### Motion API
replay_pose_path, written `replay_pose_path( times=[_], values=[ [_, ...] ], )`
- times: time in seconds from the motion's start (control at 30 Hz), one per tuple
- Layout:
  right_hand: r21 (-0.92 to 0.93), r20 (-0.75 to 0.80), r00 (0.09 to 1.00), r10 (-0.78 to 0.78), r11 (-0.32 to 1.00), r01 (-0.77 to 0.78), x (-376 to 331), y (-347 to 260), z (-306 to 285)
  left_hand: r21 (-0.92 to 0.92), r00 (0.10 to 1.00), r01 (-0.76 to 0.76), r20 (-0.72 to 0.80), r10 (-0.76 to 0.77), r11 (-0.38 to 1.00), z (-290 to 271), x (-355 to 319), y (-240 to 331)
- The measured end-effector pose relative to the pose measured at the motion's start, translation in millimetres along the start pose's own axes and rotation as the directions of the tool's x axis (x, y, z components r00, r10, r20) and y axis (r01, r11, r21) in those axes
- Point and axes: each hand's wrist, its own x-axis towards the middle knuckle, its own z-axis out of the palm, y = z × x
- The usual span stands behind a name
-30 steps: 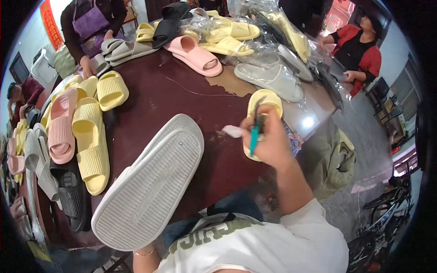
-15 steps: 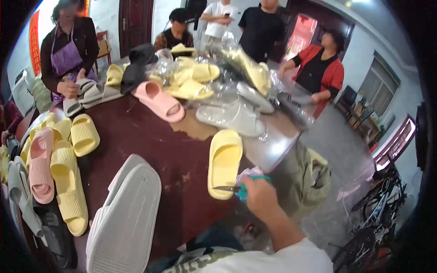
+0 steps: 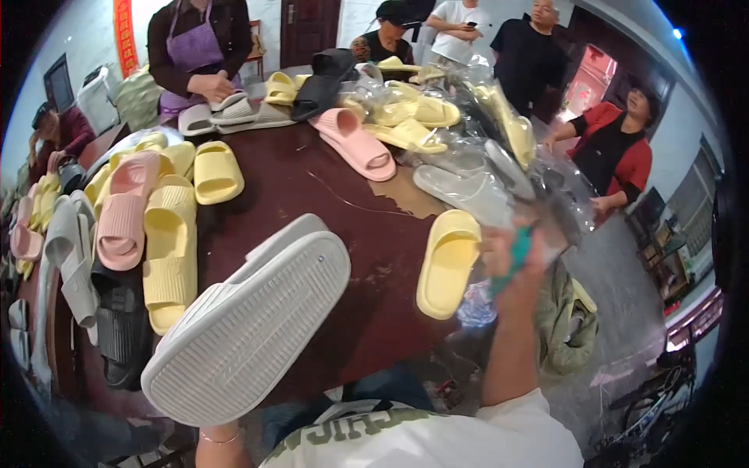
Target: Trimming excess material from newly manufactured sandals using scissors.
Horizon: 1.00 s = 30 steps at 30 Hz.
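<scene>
A light grey slide slipper (image 3: 250, 320) is held up in front of me, its ribbed sole facing me. My left hand (image 3: 218, 435) shows only at the wrist, below the slipper's heel end; its fingers are hidden behind it. Blurred by motion, my right hand (image 3: 507, 265) is closed around green-handled scissors (image 3: 520, 251); the blades cannot be made out. Just left of that hand, a yellow slide slipper (image 3: 446, 269) lies on the table's right edge. Between the slipper and my right forearm is a crumpled bluish-white bundle (image 3: 477, 306).
Yellow, pink, grey and black slippers (image 3: 170, 249) lie along the left of the dark red table (image 3: 304, 175). Across the far side are a pink pair (image 3: 355, 144) and slippers in clear plastic bags (image 3: 417, 109). Several people stand or sit around. An olive cloth (image 3: 558, 331) hangs at right.
The view has turned left. The grey slipper has tilted further toward the right. My right hand with the scissors has moved from the yellow slipper's near end up to its right side.
</scene>
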Motion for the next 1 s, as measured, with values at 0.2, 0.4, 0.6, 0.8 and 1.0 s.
replay_pose_path(
  times=[0.2, 0.4, 0.6, 0.8, 1.0],
  values=[
    [0.028, 0.375, 0.867, 0.327, 0.931, -0.363, -33, 57, 96, -0.019, 0.993, 0.023, 0.119, -0.020, 1.000, 27, 34, -12],
    [0.170, 0.377, 0.911, 0.168, 0.954, -0.246, -42, 85, 95, -0.033, 0.950, 0.120, 0.294, -0.105, 0.992, 72, 62, -38],
    [0.269, 0.426, 0.813, 0.396, 0.803, -0.532, -43, 52, 77, 0.002, 0.961, 0.112, 0.255, -0.109, 0.994, 71, 60, -33],
    [0.454, -0.216, 0.940, 0.266, 0.879, -0.144, -4, 42, 36, 0.106, 1.000, 0.004, -0.004, -0.003, 0.994, 23, 15, 17],
    [0.639, -0.084, 0.956, 0.279, 0.751, -0.163, -15, 53, 27, -0.043, 0.951, 0.191, -0.241, -0.196, 0.981, 49, 13, 23]
  ],
)
